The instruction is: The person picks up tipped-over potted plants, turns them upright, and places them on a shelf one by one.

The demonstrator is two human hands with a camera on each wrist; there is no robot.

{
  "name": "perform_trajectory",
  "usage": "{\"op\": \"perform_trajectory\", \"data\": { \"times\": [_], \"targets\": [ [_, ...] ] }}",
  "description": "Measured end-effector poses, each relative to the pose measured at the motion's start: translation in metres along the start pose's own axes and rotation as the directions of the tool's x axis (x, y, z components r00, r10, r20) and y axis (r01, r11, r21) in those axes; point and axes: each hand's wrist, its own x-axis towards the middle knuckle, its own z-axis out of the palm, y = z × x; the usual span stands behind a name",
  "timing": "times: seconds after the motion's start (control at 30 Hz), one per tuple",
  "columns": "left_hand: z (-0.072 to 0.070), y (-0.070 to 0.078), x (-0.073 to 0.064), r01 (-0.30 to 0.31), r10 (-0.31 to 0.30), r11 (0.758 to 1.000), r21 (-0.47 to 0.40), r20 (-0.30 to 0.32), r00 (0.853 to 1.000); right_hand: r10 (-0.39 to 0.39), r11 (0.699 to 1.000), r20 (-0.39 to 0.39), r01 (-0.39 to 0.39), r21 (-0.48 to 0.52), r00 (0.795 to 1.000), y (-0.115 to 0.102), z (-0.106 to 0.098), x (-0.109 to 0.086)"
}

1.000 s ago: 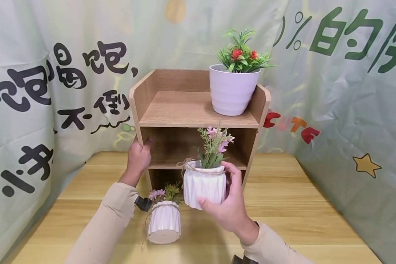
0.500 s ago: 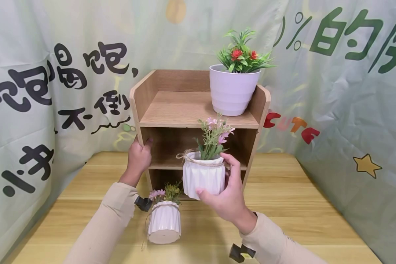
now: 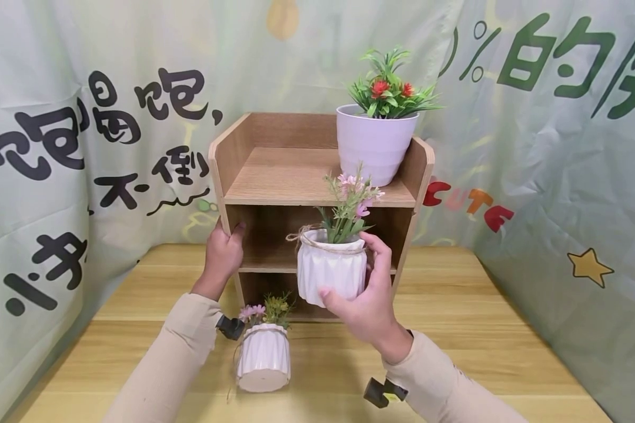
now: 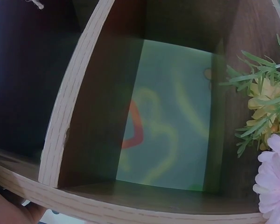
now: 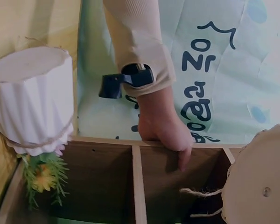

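My left hand (image 3: 223,252) grips the left side panel of a small wooden shelf (image 3: 275,176), thumb inside and the other fingers behind the panel. In my right hand (image 3: 370,302) is a white pleated flowerpot (image 3: 330,270) with pink flowers and a twine bow, held from its right side in front of the middle compartment. The right wrist view shows the round underside of this flowerpot (image 5: 252,182) with a small hole. A second white pleated flowerpot (image 3: 264,358) with pink and yellow flowers stands before the shelf, left of centre, tilted in the head view.
On the top board at the right stands a pale purple flowerpot (image 3: 376,144) with red flowers and green leaves. The shelf rests on a light wooden table (image 3: 465,329). Printed cloth (image 3: 534,176) hangs behind and on both sides. The left wrist view shows an opening in the shelf's back (image 4: 165,116).
My right hand has raised the white flowerpot with pink flowers, so its blooms now overlap the top board. My left hand has stayed on the side panel.
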Motion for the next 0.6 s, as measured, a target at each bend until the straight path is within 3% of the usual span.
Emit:
{"op": "perform_trajectory", "data": {
  "times": [0.6],
  "targets": [
    [0.001, -0.002, 0.0, -0.007, 0.007, 1.0, -0.001, -0.002, 1.0, -0.057, 0.995, -0.038, 0.054, -0.078, 0.998, -0.002, 0.001, 0.029]
  ]
}}
